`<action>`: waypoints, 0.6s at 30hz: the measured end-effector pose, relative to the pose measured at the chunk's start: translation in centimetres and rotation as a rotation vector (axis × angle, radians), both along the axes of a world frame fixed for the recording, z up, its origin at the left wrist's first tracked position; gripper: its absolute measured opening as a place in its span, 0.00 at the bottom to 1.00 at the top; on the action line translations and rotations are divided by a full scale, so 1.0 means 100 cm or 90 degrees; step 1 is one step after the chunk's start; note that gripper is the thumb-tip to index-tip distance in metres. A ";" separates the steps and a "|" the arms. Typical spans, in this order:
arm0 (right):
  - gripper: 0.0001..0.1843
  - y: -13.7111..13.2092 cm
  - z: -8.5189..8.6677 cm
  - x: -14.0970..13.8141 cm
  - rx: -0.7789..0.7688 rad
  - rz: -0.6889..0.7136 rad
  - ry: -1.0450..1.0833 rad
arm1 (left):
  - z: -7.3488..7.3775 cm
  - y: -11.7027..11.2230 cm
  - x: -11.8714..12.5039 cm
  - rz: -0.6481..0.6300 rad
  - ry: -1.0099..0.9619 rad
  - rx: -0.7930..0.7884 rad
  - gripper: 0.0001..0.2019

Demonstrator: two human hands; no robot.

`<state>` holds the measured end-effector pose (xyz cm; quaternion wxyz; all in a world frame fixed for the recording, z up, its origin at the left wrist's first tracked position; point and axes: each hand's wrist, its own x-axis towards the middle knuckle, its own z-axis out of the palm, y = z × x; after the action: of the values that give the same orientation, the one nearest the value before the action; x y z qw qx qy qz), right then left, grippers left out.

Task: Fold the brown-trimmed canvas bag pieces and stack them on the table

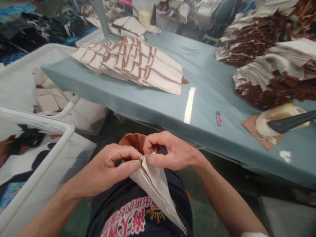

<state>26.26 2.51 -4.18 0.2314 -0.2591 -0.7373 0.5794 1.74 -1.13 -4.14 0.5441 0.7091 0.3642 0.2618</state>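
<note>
A folded piece of white and brown fabric [158,184] hangs in front of my dark printed apron [118,210]. My left hand [116,166] pinches its upper edge between thumb and forefinger. Right beside it, my right hand [170,149] is closed on the same edge, thumb toward me. Brown cloth [133,140] shows behind the fingers. The white layers spread slightly apart below the grip and taper to a point at lower right. Just beyond my hands lies the near edge of the blue-green table [158,112].
Overlapping rows of white and brown pieces [133,62] lie on the table. Nearby are a white strip [189,105], pink thread snips [218,118] and an iron [274,121] on a brown board. Tall fabric stacks [271,72] stand right; white bins [71,128] stand left.
</note>
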 end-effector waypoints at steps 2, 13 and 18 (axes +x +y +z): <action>0.09 -0.003 0.005 0.000 0.039 -0.013 -0.028 | 0.002 -0.002 0.002 0.018 0.008 0.018 0.12; 0.02 -0.014 0.015 -0.007 0.049 -0.035 -0.140 | 0.002 -0.015 0.006 0.063 0.047 0.065 0.15; 0.03 -0.013 0.007 -0.014 0.000 -0.015 -0.084 | -0.001 -0.018 0.007 0.097 0.029 0.008 0.16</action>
<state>24.91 1.19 -3.43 0.1892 -0.3056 -0.7478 0.5582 2.42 -2.95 -4.24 0.5097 0.6882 0.4279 0.2889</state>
